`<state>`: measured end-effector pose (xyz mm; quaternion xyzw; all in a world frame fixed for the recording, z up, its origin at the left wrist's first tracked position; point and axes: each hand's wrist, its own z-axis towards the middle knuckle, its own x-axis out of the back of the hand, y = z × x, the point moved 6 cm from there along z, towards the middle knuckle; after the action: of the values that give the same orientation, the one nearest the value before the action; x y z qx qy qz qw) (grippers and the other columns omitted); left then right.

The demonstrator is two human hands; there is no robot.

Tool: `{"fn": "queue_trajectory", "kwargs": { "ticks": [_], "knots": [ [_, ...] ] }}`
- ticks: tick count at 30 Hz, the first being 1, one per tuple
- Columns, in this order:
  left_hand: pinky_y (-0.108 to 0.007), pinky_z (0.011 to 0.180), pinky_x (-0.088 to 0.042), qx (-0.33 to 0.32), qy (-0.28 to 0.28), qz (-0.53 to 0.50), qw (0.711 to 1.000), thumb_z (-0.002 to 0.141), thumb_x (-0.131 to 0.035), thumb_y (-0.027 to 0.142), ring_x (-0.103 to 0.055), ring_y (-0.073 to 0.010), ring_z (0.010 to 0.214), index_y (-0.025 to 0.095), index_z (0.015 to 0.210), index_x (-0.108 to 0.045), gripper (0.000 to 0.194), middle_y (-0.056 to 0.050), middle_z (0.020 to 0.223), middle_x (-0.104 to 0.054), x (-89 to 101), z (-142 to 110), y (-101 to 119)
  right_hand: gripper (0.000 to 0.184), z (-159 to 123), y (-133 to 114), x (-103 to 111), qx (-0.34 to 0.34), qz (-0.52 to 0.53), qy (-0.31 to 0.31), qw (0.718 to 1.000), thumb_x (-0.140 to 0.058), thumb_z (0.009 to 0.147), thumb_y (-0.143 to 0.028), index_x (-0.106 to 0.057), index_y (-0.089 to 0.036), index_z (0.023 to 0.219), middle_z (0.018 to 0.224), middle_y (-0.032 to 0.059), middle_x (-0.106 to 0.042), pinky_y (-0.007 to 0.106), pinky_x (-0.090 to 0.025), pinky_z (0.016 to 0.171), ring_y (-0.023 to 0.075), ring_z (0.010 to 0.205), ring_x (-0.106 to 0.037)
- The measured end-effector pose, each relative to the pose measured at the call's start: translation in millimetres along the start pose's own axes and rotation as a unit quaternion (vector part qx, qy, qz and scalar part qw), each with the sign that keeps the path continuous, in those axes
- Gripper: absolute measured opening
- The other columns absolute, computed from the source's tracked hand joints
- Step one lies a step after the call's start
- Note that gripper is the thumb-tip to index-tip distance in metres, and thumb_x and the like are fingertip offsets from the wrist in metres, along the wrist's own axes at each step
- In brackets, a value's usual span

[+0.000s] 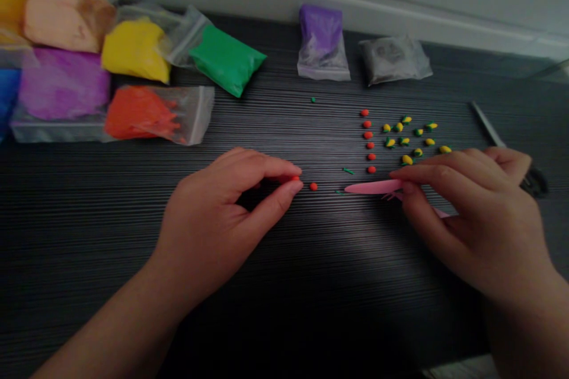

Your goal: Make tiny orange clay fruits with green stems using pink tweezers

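Between thumb and forefinger, my left hand (226,207) pinches a small bit of red clay (295,177), mostly covered by the fingertips. Just right of it a red clay ball (313,187) lies on the dark table. My right hand (475,213) is closed in a pinch on a pink plastic clay knife (368,188), its blade pointing left. Part of another pink tool (444,214) shows beneath that hand. Thin green clay strips (348,171) lie by the blade. Beyond it runs a column of several red clay pieces (368,135).
Several tiny yellow-and-green clay pieces (404,141) lie right of the red column. Scissors (486,123) rest at far right, partly behind my right hand. Bags of clay, including red (137,112), green (226,59), purple (320,29) and grey (393,59), line the back and left.
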<state>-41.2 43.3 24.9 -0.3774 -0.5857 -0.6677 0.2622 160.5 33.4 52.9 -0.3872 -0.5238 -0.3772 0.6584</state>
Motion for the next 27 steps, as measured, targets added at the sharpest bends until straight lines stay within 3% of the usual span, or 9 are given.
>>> {"fn": "queue_trajectory", "kwargs": {
  "ticks": [8, 15, 22, 27],
  "knots": [
    [-0.023, 0.069, -0.044, -0.007, 0.01, 0.005, 1.0, 0.079, -0.05, 0.033, -0.059, -0.0129, 0.075, 0.027, 0.088, -0.062, 0.017, 0.005, 0.086, -0.066, 0.1, 0, 0, 0.017, 0, -8, -5, 0.044, -0.011, 0.0, 0.999, -0.056, 0.077, -0.025, -0.058, -0.025, 0.094, 0.086, 0.0014, -0.063, 0.039, -0.027, 0.076, 0.0185, 0.076, -0.054],
    [-0.023, 0.068, -0.044, -0.018, 0.014, 0.007, 1.0, 0.079, -0.05, 0.033, -0.058, -0.0125, 0.073, 0.027, 0.088, -0.063, 0.016, 0.005, 0.085, -0.066, 0.5, 1, 1, 0.014, -1, 2, 1, -0.009, -0.03, 0.025, 0.999, -0.056, 0.077, -0.026, -0.06, -0.024, 0.091, 0.085, 0.0025, -0.062, 0.04, -0.027, 0.078, 0.0194, 0.077, -0.054],
    [-0.023, 0.067, -0.044, -0.015, 0.009, 0.011, 1.0, 0.079, -0.05, 0.032, -0.058, -0.0124, 0.073, 0.027, 0.089, -0.063, 0.017, 0.005, 0.085, -0.066, 0.3, 1, 1, 0.017, 0, -4, -2, 0.027, -0.017, 0.016, 0.999, -0.058, 0.075, -0.025, -0.06, -0.024, 0.092, 0.085, 0.0017, -0.063, 0.039, -0.027, 0.077, 0.018, 0.073, -0.053],
    [-0.023, 0.068, -0.044, -0.017, 0.013, 0.012, 1.0, 0.078, -0.05, 0.033, -0.058, -0.0125, 0.073, 0.027, 0.087, -0.063, 0.017, 0.005, 0.085, -0.066, 0.5, 0, 1, 0.014, -1, 2, 0, -0.007, -0.036, 0.016, 0.999, -0.056, 0.077, -0.026, -0.06, -0.024, 0.09, 0.086, 0.0023, -0.063, 0.04, -0.027, 0.079, 0.0192, 0.076, -0.054]
  ]
}}
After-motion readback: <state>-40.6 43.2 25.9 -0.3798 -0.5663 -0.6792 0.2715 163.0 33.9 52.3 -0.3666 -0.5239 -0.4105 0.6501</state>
